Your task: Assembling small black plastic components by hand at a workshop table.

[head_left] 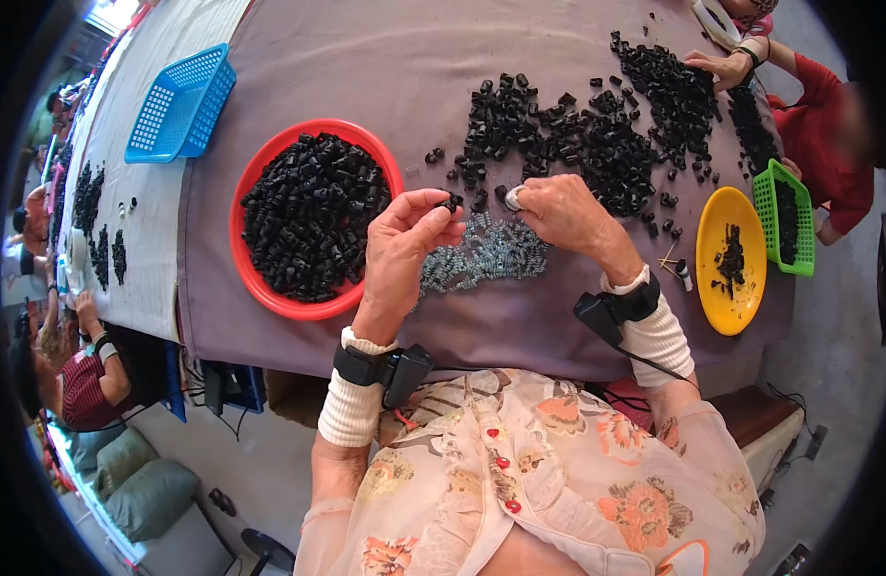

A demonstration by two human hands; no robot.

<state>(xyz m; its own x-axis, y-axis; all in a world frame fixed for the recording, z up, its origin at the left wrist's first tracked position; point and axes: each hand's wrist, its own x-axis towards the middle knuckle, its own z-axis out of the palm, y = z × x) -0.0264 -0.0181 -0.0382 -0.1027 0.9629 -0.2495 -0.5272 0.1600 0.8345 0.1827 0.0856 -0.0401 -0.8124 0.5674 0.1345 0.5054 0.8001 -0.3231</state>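
Note:
My left hand (405, 250) pinches a small black plastic part (450, 203) between thumb and fingertips. Just to its right, my right hand (573, 216) is closed, fingers curled down. A white wrap (513, 199) shows at its fingertips; whatever they grip is too small or hidden to name. Below and between both hands lies a spread of small silvery coil springs (486, 254). Left of my left hand, a round red basin (397, 178) is heaped with black plastic parts (313, 216). Beyond my hands, a loose pile of similar black parts (597, 154) covers the cloth.
A blue basket (179, 106) stands at the far left. On the right are a yellow plate (721, 312) with small black bits, a green basket (803, 259), a small bottle (684, 275) and thin sticks (668, 259). A co-worker's hand (721, 67) reaches into the far-right pile.

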